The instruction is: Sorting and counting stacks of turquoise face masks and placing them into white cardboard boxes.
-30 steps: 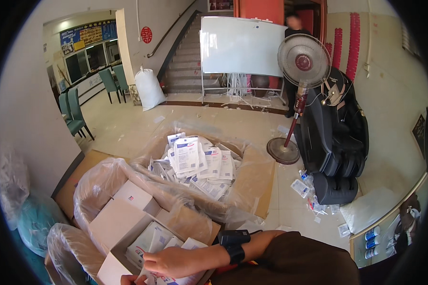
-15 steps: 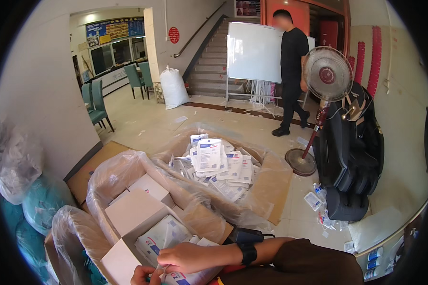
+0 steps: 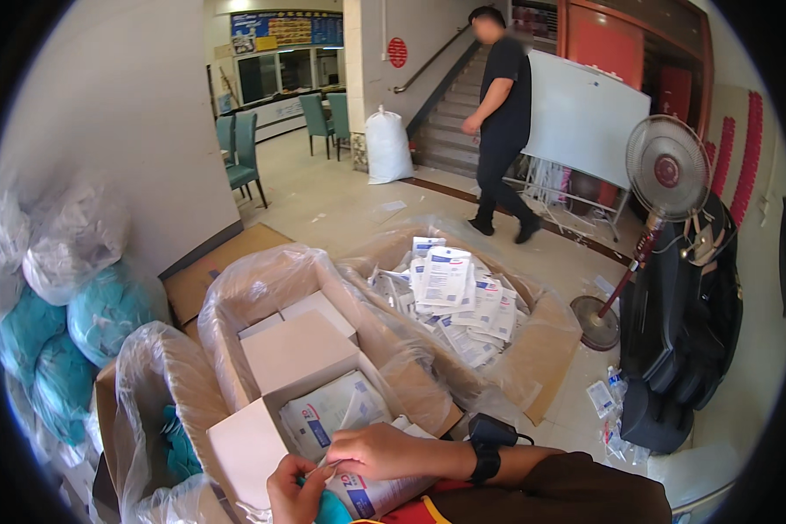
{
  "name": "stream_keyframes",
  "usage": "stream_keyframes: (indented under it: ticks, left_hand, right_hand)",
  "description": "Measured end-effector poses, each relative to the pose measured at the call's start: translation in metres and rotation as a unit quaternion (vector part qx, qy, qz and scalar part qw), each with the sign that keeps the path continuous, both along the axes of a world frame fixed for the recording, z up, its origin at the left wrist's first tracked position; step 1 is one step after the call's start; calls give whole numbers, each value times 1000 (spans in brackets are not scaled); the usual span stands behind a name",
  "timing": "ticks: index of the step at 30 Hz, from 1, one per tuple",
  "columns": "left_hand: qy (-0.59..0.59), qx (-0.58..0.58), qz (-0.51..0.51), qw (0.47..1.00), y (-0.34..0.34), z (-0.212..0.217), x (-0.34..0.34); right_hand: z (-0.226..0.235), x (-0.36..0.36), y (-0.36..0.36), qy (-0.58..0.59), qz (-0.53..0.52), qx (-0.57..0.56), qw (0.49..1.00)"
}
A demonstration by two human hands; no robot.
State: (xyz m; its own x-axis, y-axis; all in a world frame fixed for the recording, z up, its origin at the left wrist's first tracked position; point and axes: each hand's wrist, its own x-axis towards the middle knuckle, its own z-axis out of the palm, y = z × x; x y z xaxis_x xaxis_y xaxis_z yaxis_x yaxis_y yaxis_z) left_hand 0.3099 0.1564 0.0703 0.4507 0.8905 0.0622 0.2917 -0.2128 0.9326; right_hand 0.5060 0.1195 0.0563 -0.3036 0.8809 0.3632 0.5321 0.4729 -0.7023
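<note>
The left hand (image 3: 293, 489) and the right hand (image 3: 365, 451) meet near the lower edge, each grip pinched on the same thin whitish wrapper (image 3: 325, 469). A turquoise piece (image 3: 334, 508) shows just below the left fingers; whether it is held cannot be told. The right wrist wears a black band (image 3: 486, 461).

The wrapper is over the near side of an open carton (image 3: 249, 445), where flat white packets (image 3: 332, 410) lie. Beyond the carton, a plastic-lined box (image 3: 546, 332) carries a heap of similar packets (image 3: 450, 284). Left of the carton, another lined box (image 3: 140, 384) contains turquoise items (image 3: 180, 445), and bulging turquoise bags (image 3: 105, 314) are piled by the wall.

Farther off, another person (image 3: 505, 96) in dark clothes is mid-stride before a whiteboard (image 3: 585, 113); a standing fan (image 3: 668, 168) is at right, beside a black armchair (image 3: 681, 323).
</note>
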Motion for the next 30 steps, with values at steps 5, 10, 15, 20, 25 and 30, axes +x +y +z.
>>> stream_keyframes:
  ticks: [5, 10, 15, 20, 25, 30]
  left_hand:
    - [-30, -60, -12, 998, 6, -13, -4]
    - [-74, -59, -3, 995, 5, -25, -5]
    - [14, 14, 39, 999, 2, -30, -4]
    - [57, 46, 44, 996, -1, -23, -1]
    - [58, 27, 40, 997, -3, -21, -1]
    - [74, 61, 50, 994, -2, -29, -1]
  right_hand:
    - [-9, 0, 5, -16, -4, 15, 1000]
    - [-15, -3, 7, -2, -6, 2, 1000]
    - [-24, -4, 10, -9, -14, 2, 1000]
    - [-18, -2, 7, -20, -27, -7, 999]
    - [-18, -2, 5, -4, -27, -13, 1000]
    - [-19, -2, 4, 3, -28, -22, 999]
